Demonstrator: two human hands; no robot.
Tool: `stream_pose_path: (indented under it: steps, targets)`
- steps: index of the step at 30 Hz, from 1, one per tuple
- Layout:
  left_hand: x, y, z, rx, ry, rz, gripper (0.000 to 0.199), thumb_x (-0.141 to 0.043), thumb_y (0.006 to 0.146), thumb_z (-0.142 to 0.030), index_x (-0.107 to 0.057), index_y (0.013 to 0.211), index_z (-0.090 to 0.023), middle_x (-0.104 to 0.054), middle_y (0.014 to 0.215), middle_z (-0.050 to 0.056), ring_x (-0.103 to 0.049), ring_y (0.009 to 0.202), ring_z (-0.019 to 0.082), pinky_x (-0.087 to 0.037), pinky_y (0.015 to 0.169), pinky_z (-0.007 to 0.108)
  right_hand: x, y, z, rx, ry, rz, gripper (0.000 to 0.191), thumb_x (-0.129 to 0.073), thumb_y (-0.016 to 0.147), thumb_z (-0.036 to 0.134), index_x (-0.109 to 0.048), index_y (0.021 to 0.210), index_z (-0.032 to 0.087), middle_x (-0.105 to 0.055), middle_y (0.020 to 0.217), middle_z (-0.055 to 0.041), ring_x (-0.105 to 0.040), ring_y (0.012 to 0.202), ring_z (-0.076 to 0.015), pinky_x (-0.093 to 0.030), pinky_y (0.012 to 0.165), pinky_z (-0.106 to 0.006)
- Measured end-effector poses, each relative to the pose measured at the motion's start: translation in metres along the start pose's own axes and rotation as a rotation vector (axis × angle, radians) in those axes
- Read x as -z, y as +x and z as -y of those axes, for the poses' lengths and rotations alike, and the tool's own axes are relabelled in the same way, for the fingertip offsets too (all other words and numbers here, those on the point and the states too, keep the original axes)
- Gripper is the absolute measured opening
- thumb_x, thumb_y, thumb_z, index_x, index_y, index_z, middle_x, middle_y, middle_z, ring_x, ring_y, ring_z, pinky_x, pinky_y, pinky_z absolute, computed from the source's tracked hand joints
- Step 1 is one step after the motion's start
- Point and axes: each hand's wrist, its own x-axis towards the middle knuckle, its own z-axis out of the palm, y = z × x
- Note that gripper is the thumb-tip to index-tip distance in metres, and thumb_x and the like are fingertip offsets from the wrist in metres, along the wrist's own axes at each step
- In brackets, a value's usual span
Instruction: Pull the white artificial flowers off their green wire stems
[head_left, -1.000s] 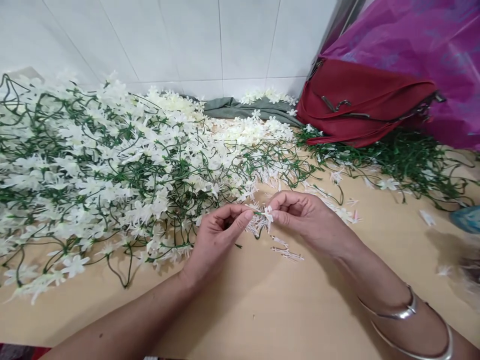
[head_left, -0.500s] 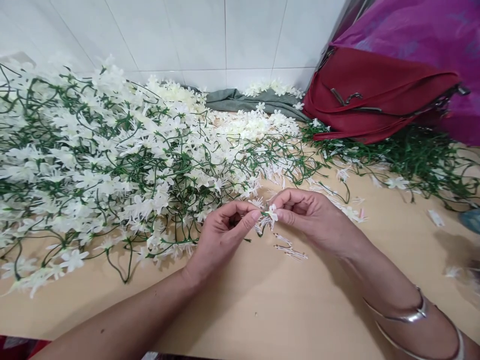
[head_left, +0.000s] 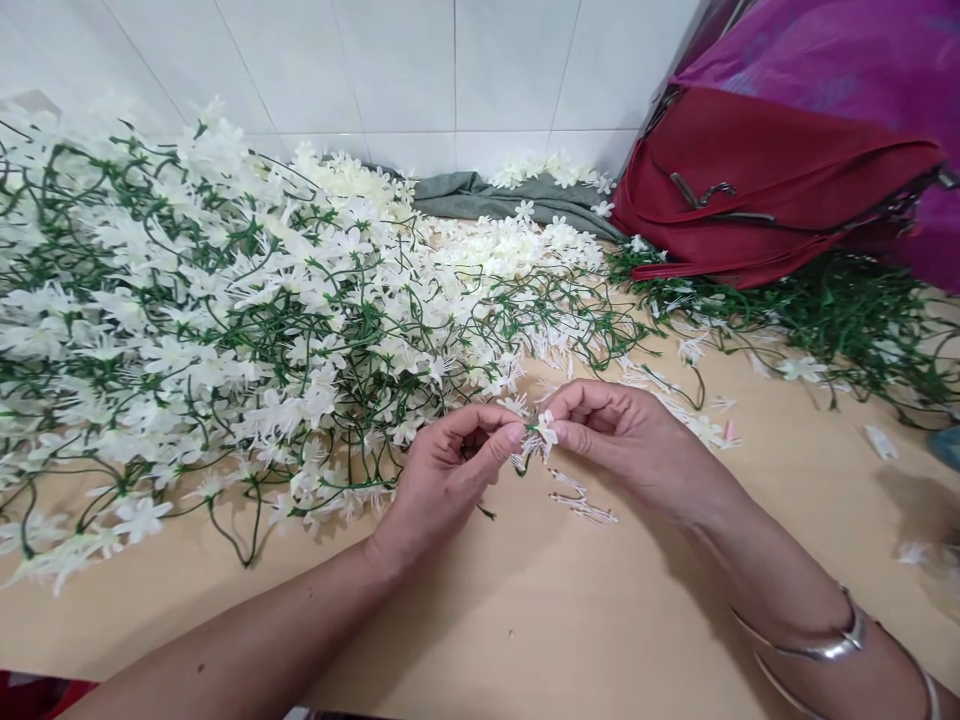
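Note:
Between my fingertips is a small white flower point(head_left: 546, 430) with a green base. My left hand point(head_left: 454, 470) pinches its green stem side with thumb and forefinger. From the right, my right hand point(head_left: 626, 440) pinches at the white petals. Just below the fingers, several thin white stamens point(head_left: 581, 500) lie loose on the tan table point(head_left: 487, 640). A big heap of white flowers with green stems point(head_left: 247, 330) spreads to the left of my left hand and behind it.
A red bag point(head_left: 765, 190) rests at the back right, with purple plastic point(head_left: 840, 60) behind it. Green stems point(head_left: 840, 310) are piled below the bag. Grey-green cloth point(head_left: 480, 195) runs along the tiled wall point(head_left: 405, 70). A small white piece point(head_left: 880, 442) lies at the right.
The view has shifted slightly. A bit more green stem end shows beside my left hand. Both hands keep nearly the same pinch on the flower.

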Motion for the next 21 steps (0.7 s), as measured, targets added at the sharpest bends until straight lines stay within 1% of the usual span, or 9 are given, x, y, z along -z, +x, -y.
stream_pose_path:
  steps: [4,8,13,18,21]
  targets:
    - [-0.0006,-0.0003,0.0012,-0.027,0.004,0.025,0.015,-0.068,0.094,-0.033,-0.071,0.089,-0.019,-0.064,0.073,0.000,-0.055,0.062,0.012,-0.048,0.060,0.024,-0.0014,-0.0002,-0.0009,-0.008,-0.022,-0.007,0.029,-0.085,0.079,0.047,-0.072,0.080,0.021,-0.064,0.071,0.0006,-0.051,0.063,-0.0134,-0.039,0.057,-0.026]
    - [-0.0008,-0.0013,0.0037,-0.061,0.019,0.039,0.019,-0.065,0.098,-0.032,-0.069,0.087,-0.018,-0.066,0.074,0.000,-0.060,0.066,0.012,-0.050,0.067,0.025,-0.0057,0.0009,0.0009,0.000,0.007,0.040,0.029,-0.082,0.082,0.048,-0.070,0.078,0.021,-0.066,0.071,0.0003,-0.054,0.063,-0.0141,-0.041,0.059,-0.027]
    - [0.0005,-0.0027,0.0076,-0.076,0.055,0.035,0.022,-0.064,0.100,-0.035,-0.068,0.086,-0.019,-0.068,0.072,0.001,-0.062,0.068,0.014,-0.051,0.069,0.026,-0.0084,0.0024,0.0017,-0.019,0.051,0.075,0.032,-0.083,0.081,0.050,-0.069,0.076,0.022,-0.067,0.069,0.0009,-0.057,0.063,-0.0143,-0.045,0.060,-0.028]
    - [0.0013,-0.0039,0.0091,-0.071,0.063,0.061,0.022,-0.063,0.101,-0.033,-0.068,0.087,-0.018,-0.070,0.076,0.002,-0.063,0.070,0.013,-0.050,0.070,0.026,-0.0067,0.0018,0.0013,-0.081,0.110,0.109,0.034,-0.085,0.079,0.053,-0.071,0.078,0.022,-0.074,0.074,-0.0020,-0.066,0.071,-0.0178,-0.051,0.067,-0.030]
    - [0.0012,-0.0038,0.0093,-0.069,0.055,0.074,0.021,-0.063,0.101,-0.033,-0.068,0.087,-0.018,-0.070,0.076,0.002,-0.064,0.070,0.013,-0.050,0.072,0.025,-0.0064,0.0013,0.0009,-0.104,0.141,0.120,0.032,-0.087,0.078,0.051,-0.072,0.079,0.023,-0.075,0.076,-0.0021,-0.068,0.073,-0.0181,-0.053,0.071,-0.031]
